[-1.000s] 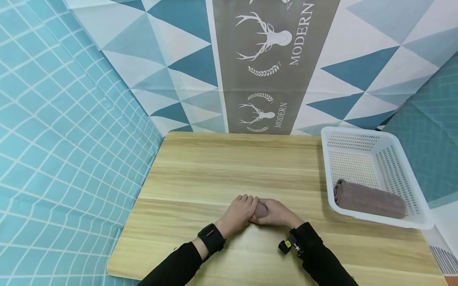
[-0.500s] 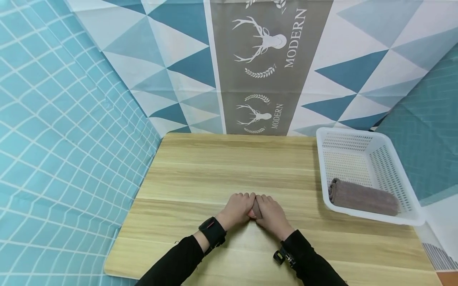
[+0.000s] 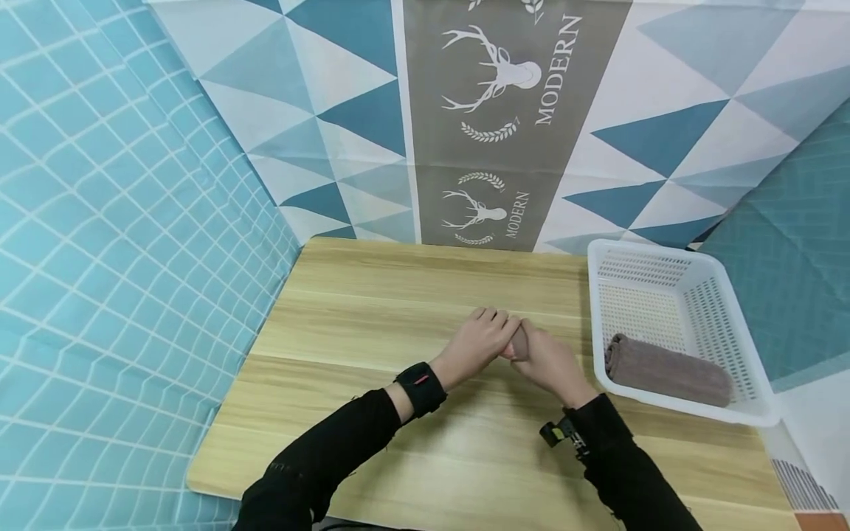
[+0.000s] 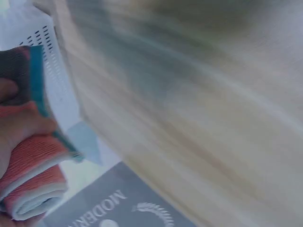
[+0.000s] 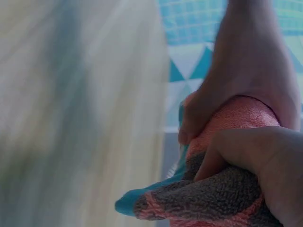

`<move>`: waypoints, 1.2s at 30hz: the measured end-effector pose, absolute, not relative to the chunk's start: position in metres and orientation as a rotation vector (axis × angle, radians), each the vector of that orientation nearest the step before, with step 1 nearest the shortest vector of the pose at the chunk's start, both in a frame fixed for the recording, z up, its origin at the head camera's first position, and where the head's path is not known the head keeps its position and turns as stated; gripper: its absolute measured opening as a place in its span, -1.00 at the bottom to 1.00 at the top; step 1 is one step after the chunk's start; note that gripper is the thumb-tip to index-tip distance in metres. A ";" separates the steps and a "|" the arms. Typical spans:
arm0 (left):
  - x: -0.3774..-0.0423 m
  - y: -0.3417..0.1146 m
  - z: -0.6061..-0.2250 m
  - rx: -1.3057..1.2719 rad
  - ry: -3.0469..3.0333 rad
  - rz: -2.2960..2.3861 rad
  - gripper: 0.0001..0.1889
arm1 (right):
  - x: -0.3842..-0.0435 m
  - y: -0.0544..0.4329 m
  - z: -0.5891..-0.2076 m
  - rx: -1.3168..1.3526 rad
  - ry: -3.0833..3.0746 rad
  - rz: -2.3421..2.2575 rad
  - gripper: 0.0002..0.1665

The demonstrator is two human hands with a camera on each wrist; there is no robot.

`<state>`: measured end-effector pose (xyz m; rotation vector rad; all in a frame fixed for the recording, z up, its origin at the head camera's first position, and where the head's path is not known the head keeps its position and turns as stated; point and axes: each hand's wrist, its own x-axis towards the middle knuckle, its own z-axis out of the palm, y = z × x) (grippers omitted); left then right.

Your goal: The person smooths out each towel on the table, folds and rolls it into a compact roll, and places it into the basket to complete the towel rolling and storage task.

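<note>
Both hands grip a rolled towel (image 3: 519, 343) above the middle-right of the table, mostly hidden by the fingers in the head view. The left wrist view shows the towel (image 4: 38, 156) as coral and grey terry cloth with a teal edge and a pale spiral end. My left hand (image 3: 475, 345) curls over one side of it, and my right hand (image 3: 553, 363) holds the other side, close beside it. In the right wrist view, the right thumb presses into the grey part of the towel (image 5: 222, 189), and a grey corner with teal trim sticks out.
A white perforated basket (image 3: 600, 332) stands at the right side of the wooden table (image 3: 372, 295). Inside it lies a rolled grey-brown towel (image 3: 667, 370). A patterned cloth backdrop (image 3: 358, 133) rises behind the table, and a blue grid cloth (image 3: 133, 295) hangs on the left.
Both hands have moved together away from the body and to the right, carrying the rolled towel toward the basket. Earlier, the right hand shifted its hold on the towel.
</note>
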<state>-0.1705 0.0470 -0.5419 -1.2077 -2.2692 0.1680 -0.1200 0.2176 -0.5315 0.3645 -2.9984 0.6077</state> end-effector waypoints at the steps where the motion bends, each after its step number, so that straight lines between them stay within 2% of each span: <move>1: -0.172 0.052 -0.538 -1.211 -2.246 0.157 -0.63 | -0.120 0.225 -0.525 0.376 -3.008 0.603 -0.29; 7: -0.179 0.089 -0.517 -1.236 -2.210 0.064 -0.82 | -0.118 0.264 -0.489 0.434 -2.998 0.474 -0.37; 11: -0.184 0.117 -0.505 -1.232 -2.198 0.018 -0.84 | -0.114 0.288 -0.471 0.372 -2.959 0.456 -0.40; 15: -0.188 0.144 -0.495 -1.216 -2.197 0.017 -0.85 | -0.109 0.312 -0.462 0.330 -2.871 0.305 -0.24; 20: -0.187 0.174 -0.492 -1.221 -2.235 0.073 -0.71 | -0.104 0.340 -0.464 0.330 -2.736 0.179 -0.13; 29: -0.185 0.212 -0.503 -1.222 -2.180 0.023 -0.79 | -0.104 0.385 -0.475 0.345 -2.682 0.189 -0.32; 36: -0.198 0.233 -0.504 -1.259 -2.214 0.034 -0.71 | -0.117 0.415 -0.475 0.374 -2.668 0.129 -0.20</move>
